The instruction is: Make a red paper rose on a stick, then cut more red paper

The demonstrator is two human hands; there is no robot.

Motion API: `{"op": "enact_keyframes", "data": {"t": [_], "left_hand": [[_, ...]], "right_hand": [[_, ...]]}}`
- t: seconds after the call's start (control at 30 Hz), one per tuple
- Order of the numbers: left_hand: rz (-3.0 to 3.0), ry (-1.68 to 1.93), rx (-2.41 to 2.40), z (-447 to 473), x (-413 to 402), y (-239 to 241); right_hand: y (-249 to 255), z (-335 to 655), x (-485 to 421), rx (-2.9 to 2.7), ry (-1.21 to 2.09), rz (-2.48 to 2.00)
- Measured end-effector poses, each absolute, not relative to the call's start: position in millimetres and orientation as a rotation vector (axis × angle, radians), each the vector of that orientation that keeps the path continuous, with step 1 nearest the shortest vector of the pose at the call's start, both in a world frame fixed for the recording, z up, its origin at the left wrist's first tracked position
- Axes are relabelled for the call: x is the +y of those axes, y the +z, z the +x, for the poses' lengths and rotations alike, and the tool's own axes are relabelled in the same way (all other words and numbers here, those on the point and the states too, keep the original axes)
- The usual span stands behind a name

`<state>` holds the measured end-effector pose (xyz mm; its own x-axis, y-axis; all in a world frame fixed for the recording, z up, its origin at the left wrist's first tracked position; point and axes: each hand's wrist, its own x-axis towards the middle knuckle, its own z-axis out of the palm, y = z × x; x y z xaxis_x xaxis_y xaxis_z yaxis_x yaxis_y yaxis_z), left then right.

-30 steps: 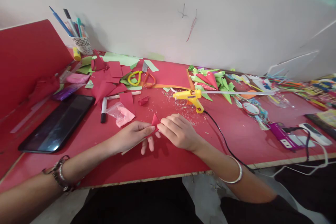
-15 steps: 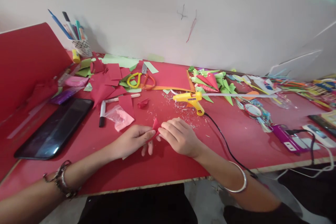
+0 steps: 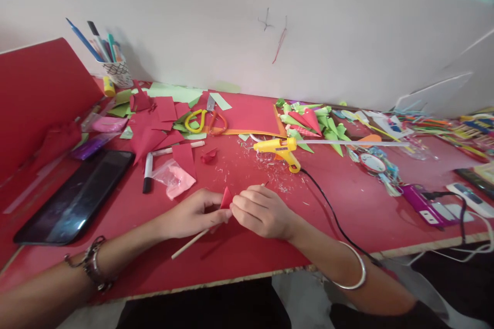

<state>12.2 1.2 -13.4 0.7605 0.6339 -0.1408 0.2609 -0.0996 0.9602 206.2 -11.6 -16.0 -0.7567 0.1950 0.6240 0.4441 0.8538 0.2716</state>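
Between my two hands, near the table's front, is a small folded piece of red paper (image 3: pixel 226 198) with a pointed top. My left hand (image 3: pixel 196 214) pinches it between thumb and fingers. My right hand (image 3: pixel 262 212) is curled closed, its fingertips meeting the paper's right edge and the left thumb. A thin pale stick (image 3: pixel 190 244) runs slantwise beneath both hands; its lower end sticks out under the left hand, and a dark tip shows above the right knuckles. Which fingers grip the stick is hidden.
A yellow glue gun (image 3: pixel 280 150) with its cord lies beyond my right hand. Scissors (image 3: pixel 196 121), red paper scraps (image 3: pixel 148 136), a marker (image 3: pixel 148 172) and a phone (image 3: pixel 75 198) lie to the left. Green-and-red paper cones (image 3: pixel 309 119) are behind the gun.
Both hands have moved slightly toward the front edge, still together at the red paper. Much more of the pale stick now shows below my left hand, and its dark tip appears above the right.
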Motion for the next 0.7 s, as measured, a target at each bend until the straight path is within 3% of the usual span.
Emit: {"op": "enact_keyframes", "data": {"t": [0.7], "left_hand": [[1.36,0.135,0.767,7.4,0.6,-6.4]], "right_hand": [[-19.7,211.6,-6.6,-2.503,-0.321,-0.63]]}}
